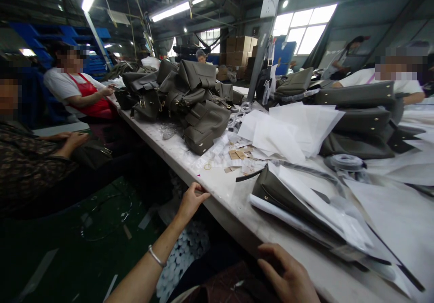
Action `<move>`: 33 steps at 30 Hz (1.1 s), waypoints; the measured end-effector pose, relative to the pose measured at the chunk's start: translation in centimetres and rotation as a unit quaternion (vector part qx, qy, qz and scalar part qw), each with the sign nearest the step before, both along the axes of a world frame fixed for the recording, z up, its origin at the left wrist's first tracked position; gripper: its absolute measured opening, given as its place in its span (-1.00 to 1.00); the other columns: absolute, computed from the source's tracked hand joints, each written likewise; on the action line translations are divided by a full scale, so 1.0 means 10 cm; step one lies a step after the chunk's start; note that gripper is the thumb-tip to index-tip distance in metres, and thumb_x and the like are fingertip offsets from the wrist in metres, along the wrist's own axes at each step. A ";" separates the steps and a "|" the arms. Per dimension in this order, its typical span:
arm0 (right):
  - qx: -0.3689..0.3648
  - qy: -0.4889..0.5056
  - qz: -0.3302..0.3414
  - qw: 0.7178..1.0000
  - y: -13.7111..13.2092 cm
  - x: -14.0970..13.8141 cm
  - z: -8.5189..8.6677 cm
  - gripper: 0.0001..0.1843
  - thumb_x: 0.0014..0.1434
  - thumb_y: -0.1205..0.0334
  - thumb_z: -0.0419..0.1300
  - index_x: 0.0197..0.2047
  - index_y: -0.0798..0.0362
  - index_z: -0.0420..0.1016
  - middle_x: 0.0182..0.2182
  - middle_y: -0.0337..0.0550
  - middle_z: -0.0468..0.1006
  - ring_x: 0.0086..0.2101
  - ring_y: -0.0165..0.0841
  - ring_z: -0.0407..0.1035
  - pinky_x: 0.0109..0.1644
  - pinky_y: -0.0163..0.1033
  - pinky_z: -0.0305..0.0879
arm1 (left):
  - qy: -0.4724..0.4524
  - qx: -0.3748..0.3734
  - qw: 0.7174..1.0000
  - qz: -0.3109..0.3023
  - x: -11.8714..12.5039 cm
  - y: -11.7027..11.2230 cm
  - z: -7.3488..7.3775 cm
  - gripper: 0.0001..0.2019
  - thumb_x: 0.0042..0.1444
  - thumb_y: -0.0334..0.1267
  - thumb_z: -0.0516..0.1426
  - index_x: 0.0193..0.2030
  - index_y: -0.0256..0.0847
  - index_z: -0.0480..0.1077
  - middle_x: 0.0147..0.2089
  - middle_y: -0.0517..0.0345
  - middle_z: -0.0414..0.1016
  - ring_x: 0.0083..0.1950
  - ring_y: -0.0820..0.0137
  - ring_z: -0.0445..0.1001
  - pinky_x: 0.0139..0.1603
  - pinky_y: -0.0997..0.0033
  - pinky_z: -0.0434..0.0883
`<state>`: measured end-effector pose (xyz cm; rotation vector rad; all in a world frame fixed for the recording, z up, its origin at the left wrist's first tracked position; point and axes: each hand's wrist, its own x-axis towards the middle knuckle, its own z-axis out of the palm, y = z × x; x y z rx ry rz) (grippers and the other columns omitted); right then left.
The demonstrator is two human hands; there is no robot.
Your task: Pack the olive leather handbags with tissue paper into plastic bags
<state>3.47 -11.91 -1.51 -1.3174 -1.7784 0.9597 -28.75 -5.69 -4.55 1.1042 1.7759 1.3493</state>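
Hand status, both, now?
Left hand: fingers bent at the long white table's edge; open or closed can't be told, nothing visibly held.
Right hand: open, fingers loosely curled, thumb apart, nothing visible in it.

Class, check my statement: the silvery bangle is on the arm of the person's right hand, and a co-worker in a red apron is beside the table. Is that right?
Not quite: the head view shows the bangle on the arm of the person's left hand. The co-worker in a red apron is indeed beside the table.
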 end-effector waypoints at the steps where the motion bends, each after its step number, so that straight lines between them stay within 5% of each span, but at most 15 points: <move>1: 0.001 0.001 0.000 1.000 0.00 0.00 0.00 -0.81 0.05 0.05 0.28 -0.27 -0.09 0.62 -0.31 -0.20 0.67 -0.26 -0.25 0.56 -0.12 -0.28 0.45 | 0.000 0.012 1.000 0.010 0.02 -0.01 0.03 -0.59 -0.21 -0.05 0.34 -0.30 -0.19 0.30 -0.32 0.24 0.49 -0.41 0.38 0.52 -0.37 0.43 0.43; 6: 0.004 0.014 -0.013 1.000 0.00 0.02 0.02 -0.77 0.05 -0.02 0.30 -0.29 -0.08 0.62 -0.33 -0.18 0.67 -0.27 -0.23 0.56 -0.13 -0.29 0.46 | 0.020 0.056 0.995 0.076 -0.01 -0.08 0.20 -0.53 0.00 0.16 0.14 -0.15 -0.17 0.23 -0.29 0.18 0.46 -0.43 0.35 0.56 -0.47 0.43 0.44; 9: 0.001 0.017 -0.026 1.000 0.00 0.03 0.10 -0.75 0.05 -0.05 0.31 -0.30 -0.08 0.62 -0.34 -0.20 0.67 -0.28 -0.25 0.56 -0.15 -0.31 0.45 | 0.070 0.069 0.990 0.104 -0.11 -0.12 0.36 -0.63 0.09 0.12 0.08 -0.28 -0.18 0.30 -0.40 0.18 0.46 -0.43 0.33 0.55 -0.42 0.42 0.43; 12: 0.008 0.021 -0.026 0.999 -0.01 0.10 0.26 -0.75 0.11 -0.06 0.28 -0.32 -0.07 0.62 -0.36 -0.21 0.65 -0.30 -0.27 0.54 -0.17 -0.33 0.44 | 0.126 0.083 0.984 0.097 -0.12 -0.11 0.52 -0.64 0.19 0.05 0.01 -0.48 -0.15 0.32 -0.57 0.19 0.39 -0.45 0.30 0.50 -0.35 0.38 0.40; 16: 0.063 -0.004 -0.084 0.995 -0.02 0.33 0.59 -0.72 0.17 -0.08 0.23 -0.31 -0.06 0.61 -0.38 -0.18 0.63 -0.35 -0.29 0.51 -0.28 -0.33 0.42 | 0.181 0.141 0.971 0.072 0.15 0.02 0.74 -0.80 0.14 -0.09 0.12 -0.38 -0.15 0.39 -0.40 0.14 0.50 -0.29 0.25 0.50 -0.13 0.29 0.41; 19: 0.148 -0.065 -0.158 0.974 0.03 0.52 0.86 -0.74 0.20 -0.06 0.22 -0.26 -0.08 0.59 -0.30 -0.13 0.63 -0.29 -0.24 0.50 -0.18 -0.24 0.44 | 0.223 0.231 0.947 -0.003 0.49 0.13 0.93 -0.91 0.14 -0.20 0.16 -0.27 -0.14 0.41 -0.19 0.10 0.53 -0.05 0.24 0.49 0.09 0.24 0.38; 22: 0.251 -0.137 -0.172 0.943 0.19 0.60 1.07 -0.79 0.24 0.00 0.20 -0.19 -0.10 0.58 -0.19 -0.09 0.62 -0.14 -0.16 0.49 0.06 -0.08 0.37 | 0.324 0.360 0.858 -0.170 0.82 0.20 1.08 -0.93 0.25 -0.24 0.15 -0.17 -0.15 0.41 -0.08 0.04 0.52 0.06 0.25 0.47 0.14 0.22 0.37; 25: 0.322 -0.195 -0.137 0.916 0.45 0.55 1.14 -0.74 0.26 0.03 0.18 -0.04 -0.09 0.54 -0.05 -0.08 0.60 0.03 -0.11 0.43 0.20 0.04 0.26 | 0.402 0.400 0.781 -0.261 1.05 0.29 1.11 -0.54 0.22 -0.07 0.20 0.18 -0.19 0.29 0.21 -0.14 0.39 0.32 0.09 0.27 0.30 0.03 0.26; 29: 0.326 -0.274 -0.084 0.901 0.79 0.41 1.00 -0.44 0.22 0.02 0.23 0.24 0.01 0.33 0.23 0.04 0.40 0.27 -0.03 0.19 0.32 0.20 0.08 | 0.470 0.356 0.743 -0.318 1.17 0.45 1.04 -0.02 -0.01 -0.02 0.37 0.43 -0.24 -0.05 0.44 -0.29 0.05 0.48 -0.07 -0.06 0.40 -0.17 0.06; 33: 0.275 -0.331 -0.035 0.902 0.96 0.37 0.83 -0.32 0.17 0.12 0.26 0.33 -0.04 0.23 0.32 0.03 0.26 0.31 -0.02 0.11 0.34 0.27 0.02 | 0.500 0.334 0.718 -0.351 1.19 0.57 1.06 0.09 -0.11 -0.06 0.43 0.45 -0.21 -0.10 0.48 -0.29 -0.07 0.50 -0.09 -0.17 0.42 -0.19 0.01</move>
